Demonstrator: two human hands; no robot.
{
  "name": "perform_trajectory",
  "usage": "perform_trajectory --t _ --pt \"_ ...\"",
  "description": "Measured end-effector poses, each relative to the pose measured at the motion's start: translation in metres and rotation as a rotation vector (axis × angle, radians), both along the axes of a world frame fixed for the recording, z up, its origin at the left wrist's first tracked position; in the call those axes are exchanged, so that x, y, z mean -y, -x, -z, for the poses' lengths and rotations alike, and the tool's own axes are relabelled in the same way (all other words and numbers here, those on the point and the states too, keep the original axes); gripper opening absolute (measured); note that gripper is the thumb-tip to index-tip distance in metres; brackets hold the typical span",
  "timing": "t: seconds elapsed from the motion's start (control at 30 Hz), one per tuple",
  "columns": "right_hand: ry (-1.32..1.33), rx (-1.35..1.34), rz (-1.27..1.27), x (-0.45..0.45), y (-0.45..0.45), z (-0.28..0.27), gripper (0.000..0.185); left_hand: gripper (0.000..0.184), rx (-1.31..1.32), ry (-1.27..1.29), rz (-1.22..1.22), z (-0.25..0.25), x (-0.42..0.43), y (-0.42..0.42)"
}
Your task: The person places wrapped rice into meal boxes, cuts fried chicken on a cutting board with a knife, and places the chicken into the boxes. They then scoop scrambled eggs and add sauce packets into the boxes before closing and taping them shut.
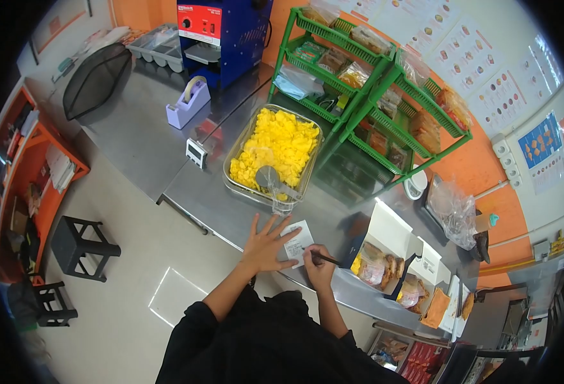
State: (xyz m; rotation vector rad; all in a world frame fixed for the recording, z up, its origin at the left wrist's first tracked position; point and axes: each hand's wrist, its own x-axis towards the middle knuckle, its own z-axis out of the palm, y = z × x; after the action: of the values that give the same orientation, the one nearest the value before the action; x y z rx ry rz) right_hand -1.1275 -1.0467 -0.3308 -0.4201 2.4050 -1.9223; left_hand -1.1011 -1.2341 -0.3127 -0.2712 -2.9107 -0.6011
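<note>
A small printed paper slip (300,239) lies at the front edge of the steel counter. My left hand (264,248) rests with fingers spread over its left side. In my right hand (320,269) is a dark pen (326,258), its tip at the lower right part of the slip. Just beyond my left fingers stands a glass tray (229,168) full of yellow scrambled-egg-like food (281,137). A grey round-headed scoop (268,176) lies on that food, near the tray's front side. The print on the slip is too small to read.
Open boxes (391,221) of packed food stand to the right. A small timer (196,153), a tape dispenser (188,105) and a blue machine (243,41) are at the back left. Green racks (333,73) hold packets behind the tray. Black stools (83,246) stand on the floor.
</note>
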Motion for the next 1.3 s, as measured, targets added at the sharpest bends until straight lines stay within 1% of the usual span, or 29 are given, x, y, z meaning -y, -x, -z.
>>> perform_trajectory --t 0.03,0.07,0.17,0.23,0.4,0.47,0.53,0.57,0.63,0.67,0.77,0.8,0.87,0.9,0.97,1.0,1.03,1.07,1.1,1.13,1.2,1.23,1.27,1.3 --pt "0.080 0.031 0.080 0.002 0.001 0.003 0.005 0.082 0.005 -0.004 0.001 -0.001 0.000 0.000" --pt "0.080 0.030 0.078 0.003 0.003 0.006 0.005 0.082 0.011 -0.008 0.001 -0.001 0.000 -0.001" --pt "0.063 0.017 0.025 0.006 0.008 0.007 0.007 0.082 0.000 -0.001 0.002 0.000 0.000 0.000" --pt "-0.056 0.051 -0.060 0.007 0.010 0.004 0.008 0.082 0.009 -0.003 0.001 0.000 0.001 -0.001" --pt "-0.063 0.024 -0.087 0.006 0.013 0.007 0.009 0.080 0.009 -0.021 0.001 0.000 0.000 -0.001" --pt "-0.053 0.027 -0.095 0.006 0.012 0.006 0.009 0.084 0.000 -0.018 0.009 -0.001 0.001 -0.001" --pt "-0.217 -0.282 0.090 0.009 0.013 0.003 0.008 0.086 0.018 -0.026 0.003 0.001 0.001 0.000" --pt "-0.213 -0.287 0.095 0.009 0.016 0.001 0.008 0.088 0.038 -0.037 -0.003 0.002 0.000 0.000" --pt "-0.387 -0.533 0.002 0.011 0.022 -0.013 0.026 0.089 0.057 -0.041 0.002 0.001 0.001 0.001" --pt "-0.387 -0.533 0.020 0.010 0.026 -0.016 0.026 0.089 0.081 -0.049 0.000 0.000 0.000 0.002" --pt "-0.606 -0.519 -0.110 0.009 0.037 -0.025 0.051 0.089 0.081 -0.047 0.001 -0.005 0.000 0.002" --pt "-0.602 -0.517 -0.100 0.008 0.036 -0.029 0.051 0.089 0.080 -0.040 0.010 -0.007 0.000 0.001" --pt "-0.471 -0.492 -0.009 0.004 0.030 -0.039 0.039 0.088 0.086 -0.051 -0.004 -0.009 -0.001 0.001" --pt "-0.469 -0.489 -0.001 -0.002 0.026 -0.049 0.039 0.088 0.087 -0.047 0.003 -0.009 -0.002 0.001" --pt "-0.429 -0.529 0.192 -0.028 0.016 -0.071 0.023 0.087 0.057 -0.057 -0.009 -0.009 -0.003 0.000" --pt "-0.486 -0.575 0.291 -0.048 0.014 -0.077 0.012 0.087 0.054 -0.053 0.007 -0.008 -0.003 -0.001" --pt "-0.543 -0.622 0.397 -0.073 0.015 -0.082 0.005 0.087 0.029 -0.110 -0.006 -0.005 -0.003 -0.002" --pt "-0.580 -0.615 0.489 -0.100 0.019 -0.087 0.007 0.086 0.004 -0.167 -0.014 -0.003 -0.003 0.001" --pt "-0.616 -0.606 0.583 -0.128 0.022 -0.090 0.011 0.074 -0.042 -0.123 -0.020 -0.020 -0.005 -0.001" --pt "-0.625 -0.553 0.721 -0.149 0.032 -0.093 0.013 0.074 -0.051 -0.120 0.009 -0.017 -0.006 0.000" --pt "-0.739 -0.548 0.841 -0.190 0.052 -0.109 0.016 0.059 -0.179 -0.442 0.002 -0.009 -0.013 -0.001" --pt "-0.740 -0.544 0.869 -0.205 0.064 -0.116 0.016 0.048 -0.290 -0.414 0.059 -0.021 -0.024 0.003" --pt "-0.824 -0.498 0.813 -0.219 0.076 -0.118 0.020 0.048 -0.291 -0.411 0.083 -0.027 -0.041 0.012" --pt "-0.904 -0.450 0.752 -0.231 0.087 -0.120 0.023 0.046 -0.275 -0.496 0.062 -0.035 -0.064 0.024"
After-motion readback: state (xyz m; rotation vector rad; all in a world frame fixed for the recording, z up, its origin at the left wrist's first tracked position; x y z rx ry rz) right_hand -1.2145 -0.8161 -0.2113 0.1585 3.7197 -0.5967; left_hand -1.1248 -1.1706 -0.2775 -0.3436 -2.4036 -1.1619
